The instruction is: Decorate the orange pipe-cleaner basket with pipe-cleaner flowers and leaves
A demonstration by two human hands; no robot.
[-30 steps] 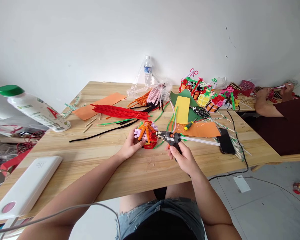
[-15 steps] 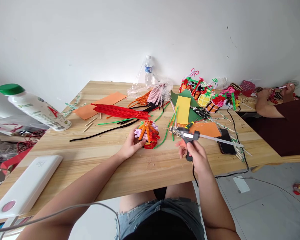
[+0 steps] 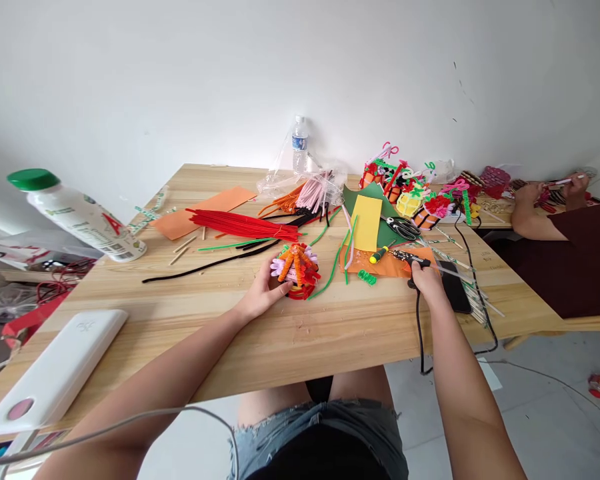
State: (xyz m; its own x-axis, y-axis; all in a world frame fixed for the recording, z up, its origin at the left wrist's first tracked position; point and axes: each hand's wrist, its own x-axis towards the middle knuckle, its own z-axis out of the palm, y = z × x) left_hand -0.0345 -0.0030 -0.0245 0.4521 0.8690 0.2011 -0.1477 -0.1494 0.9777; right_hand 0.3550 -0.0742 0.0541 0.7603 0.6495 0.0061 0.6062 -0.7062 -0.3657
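My left hand [image 3: 261,291] is closed around the side of a small pipe-cleaner ornament [image 3: 296,272] in orange, red and lilac, which rests on the wooden table. Over at the right, my right hand [image 3: 427,280] grips a black hot glue gun [image 3: 407,259], its nozzle pointing left above an orange sheet [image 3: 380,261]. A pale glue stick [image 3: 453,270] sticks out of the gun's back end. Left of the nozzle lies a yellow-and-black screwdriver [image 3: 379,255], and nearer me a curled green pipe-cleaner piece [image 3: 367,277].
Red pipe cleaners [image 3: 243,225] lie bundled behind the ornament. Scissors [image 3: 403,228] rest on green paper, near several finished ornaments [image 3: 427,212]. A phone [image 3: 454,287] is beside my right hand. At left stand a white bottle [image 3: 80,215] and a white device [image 3: 63,367]. A co-worker's arm [image 3: 533,217] shows at right.
My right hand has carried the glue gun right and away from me, down to the orange sheet. The curled green piece has come into view. My left hand stays on the ornament.
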